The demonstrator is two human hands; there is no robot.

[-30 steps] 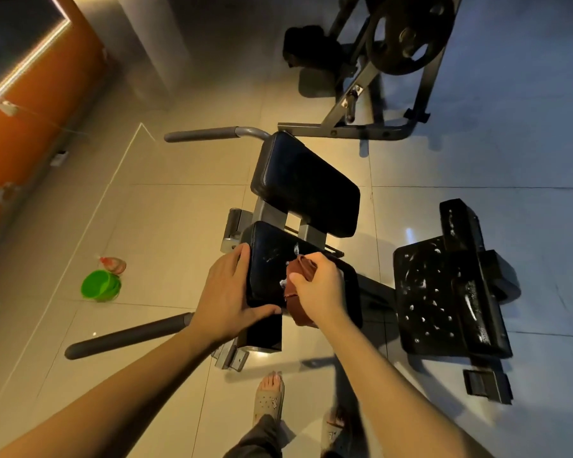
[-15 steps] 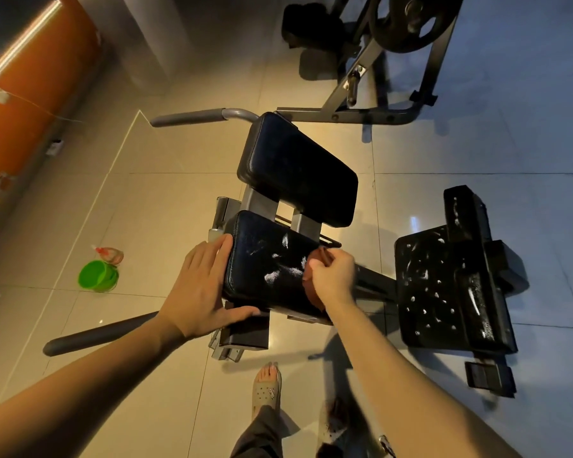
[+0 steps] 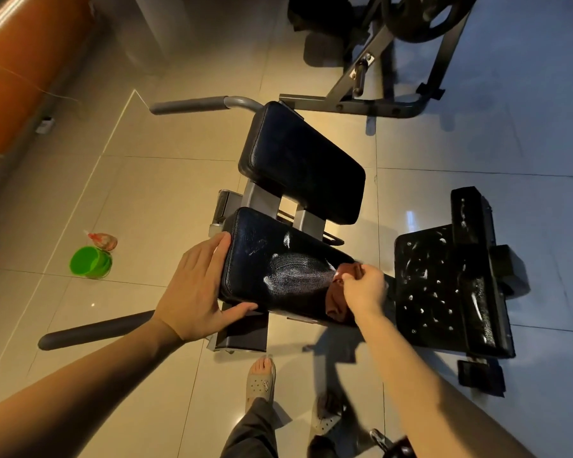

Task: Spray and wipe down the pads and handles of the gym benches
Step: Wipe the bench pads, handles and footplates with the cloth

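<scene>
Two black pads sit on a grey frame in the middle of the head view. The near pad (image 3: 272, 269) shows white foam smears across its top. My left hand (image 3: 199, 289) rests flat against its left end, fingers straight and thumb under the front edge. My right hand (image 3: 361, 289) grips a reddish-brown cloth (image 3: 336, 299) pressed on the pad's right end. The far pad (image 3: 301, 163) is dry-looking. A third black pad (image 3: 444, 285) to the right is dotted with foam. Grey handles stick out at the far left (image 3: 189, 105) and near left (image 3: 96, 330).
A green bucket (image 3: 90, 262) with a small bottle (image 3: 103, 241) beside it stands on the tiled floor at left. A weight-plate rack (image 3: 394, 61) stands behind the bench. An orange wall (image 3: 10, 87) runs along the left. My sandalled feet (image 3: 260, 380) are below the bench.
My right hand has dragged the cloth rightward across the near pad, from its middle to its right end, leaving a smeared foam trail. My left hand stays on the pad's left end.
</scene>
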